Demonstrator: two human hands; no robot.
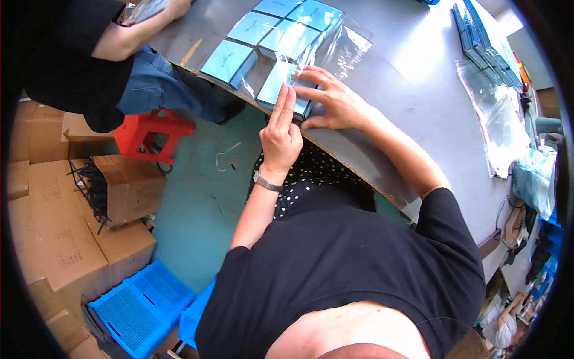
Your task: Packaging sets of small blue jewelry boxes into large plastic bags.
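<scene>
A light-blue flat box [276,85] lies near the table's front edge, with clear plastic film [299,64] at its far end. My left hand [281,139] comes from the near side, two fingers stretched out together onto the box top and the others curled. My right hand [339,103] is at the box's right side. Its fingers reach over the top edge and its thumb sits by the near corner. Beyond it, several matching blue boxes [251,27] lie in rows, and a loose clear plastic sheet or bag [353,46] covers some of them.
Plastic bags [493,128] and a stack of blue flat pieces [481,45] lie on the table's [412,84] right side. A co-worker's arm [128,39] holds something at the upper left, beside a red stool [152,133]. Cartons [63,224] and blue crates [140,305] stand on the floor.
</scene>
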